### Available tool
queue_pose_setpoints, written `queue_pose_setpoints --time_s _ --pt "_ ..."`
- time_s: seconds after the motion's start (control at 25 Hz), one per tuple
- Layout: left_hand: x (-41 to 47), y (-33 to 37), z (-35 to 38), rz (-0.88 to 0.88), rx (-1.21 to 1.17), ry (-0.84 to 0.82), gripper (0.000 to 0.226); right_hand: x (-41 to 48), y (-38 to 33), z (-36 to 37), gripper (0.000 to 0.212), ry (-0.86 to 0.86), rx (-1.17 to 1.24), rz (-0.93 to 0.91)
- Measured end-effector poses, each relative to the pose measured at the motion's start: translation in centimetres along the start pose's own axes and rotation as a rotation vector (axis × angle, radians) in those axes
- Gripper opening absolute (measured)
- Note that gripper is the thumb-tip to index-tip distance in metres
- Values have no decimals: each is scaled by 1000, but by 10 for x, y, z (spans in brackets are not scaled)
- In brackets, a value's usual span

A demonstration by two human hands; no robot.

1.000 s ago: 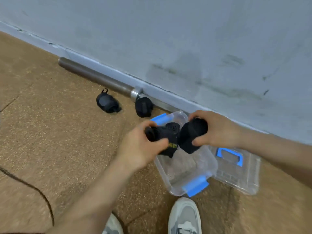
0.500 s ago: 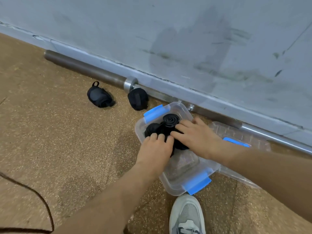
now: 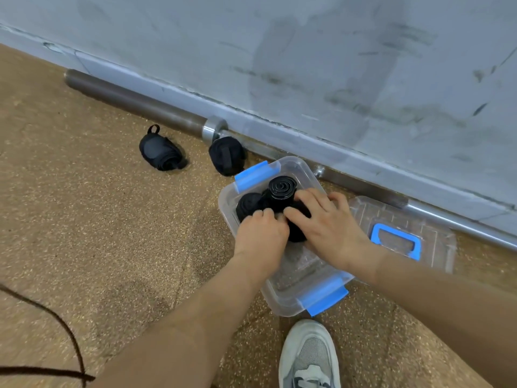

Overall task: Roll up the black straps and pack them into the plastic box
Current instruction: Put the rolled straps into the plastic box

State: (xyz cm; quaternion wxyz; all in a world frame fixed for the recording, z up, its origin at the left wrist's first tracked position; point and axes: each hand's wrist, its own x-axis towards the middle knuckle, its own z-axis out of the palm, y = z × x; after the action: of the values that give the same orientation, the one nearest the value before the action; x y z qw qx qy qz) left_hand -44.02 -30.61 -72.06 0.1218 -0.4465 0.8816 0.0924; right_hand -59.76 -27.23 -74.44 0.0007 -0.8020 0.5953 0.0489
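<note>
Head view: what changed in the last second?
Both hands carried the rolled straps down from above the plastic box into its far end. The right hand, which gripped a roll, now rests spread fingers on them; the left hand curls its fingers over them, grip unclear. Unchanged: two rolls on the floor by the barbell, the lid beside the box.

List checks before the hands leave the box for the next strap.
1. Rolls inside box: ok.
2. Spiral roll wound tight: ok.
3. Left hand free of rolls: cannot tell, fingers curl over them.
4. Right hand free: ok, fingers lie flat on top.
5. All straps packed: not ok, floor straps wait by the wall.
6. Lid off, beside box: ok.
</note>
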Motion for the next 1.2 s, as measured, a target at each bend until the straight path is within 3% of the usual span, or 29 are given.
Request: queue_pose_setpoints --time_s 0.12,0.2,0.32,0.44,0.52,0.6,0.72,0.8,0.92,1.0,1.08,1.2 --pt "-13 -3 3 -12 -68 44 42 1 1 -2 45 -24 -33 -8" --pt "-11 -4 6 -39 -60 59 28 7 -3 -5 41 -83 -38 44" --pt "-5 -5 3 -72 -69 26 28 21 -15 -27 42 -200 27 134" --pt "-10 -20 1 3 -135 80 31 50 -7 -66 28 -342 232 183" --pt "-16 -36 -8 38 -279 170 28 80 3 -82 23 -290 370 212" --pt "-18 -54 -16 -49 -483 299 25 117 10 -84 34 -205 481 215" --pt "-11 -99 -15 -370 -714 398 30 168 -5 -74 60 -228 524 78" --pt "4 -142 -2 -466 -607 365 40 199 -24 -60 74 -307 439 -17" --pt "31 -192 17 -449 -361 65 73 223 -50 -40 90 -458 357 15" --pt "47 -208 21 -454 -330 -32 85 220 -63 -31 87 -468 315 15" --pt "60 -213 20 -495 -260 -33 86 209 -66 -32 78 -399 230 1" --pt "66 -224 14 -609 -96 -66 67 205 -61 -35 57 -394 174 64"
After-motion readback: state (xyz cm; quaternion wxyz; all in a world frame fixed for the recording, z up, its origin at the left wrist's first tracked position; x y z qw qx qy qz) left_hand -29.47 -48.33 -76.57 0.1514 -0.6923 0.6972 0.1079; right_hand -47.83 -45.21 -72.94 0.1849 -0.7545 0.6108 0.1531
